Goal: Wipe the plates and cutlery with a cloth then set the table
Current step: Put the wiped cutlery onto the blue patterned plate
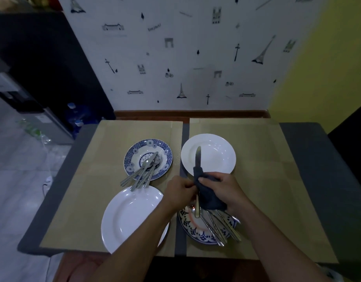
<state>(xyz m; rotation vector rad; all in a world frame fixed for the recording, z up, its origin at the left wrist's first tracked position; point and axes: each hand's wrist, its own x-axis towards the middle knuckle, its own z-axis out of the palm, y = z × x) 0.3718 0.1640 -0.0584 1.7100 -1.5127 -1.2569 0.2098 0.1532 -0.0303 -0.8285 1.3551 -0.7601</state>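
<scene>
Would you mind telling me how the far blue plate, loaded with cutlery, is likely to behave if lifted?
The blue plate looks ceramic, so probably stiff and breakable. The cutlery lies loose with handles overhanging its near rim, so it may well slide off if the plate tilts.

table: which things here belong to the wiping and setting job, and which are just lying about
Job: dark blue cloth, steel table knife, two round white plates, two blue-patterned plates, loose steel cutlery, tan placemats.
Lying about: blue-capped water bottles on the floor.
</scene>
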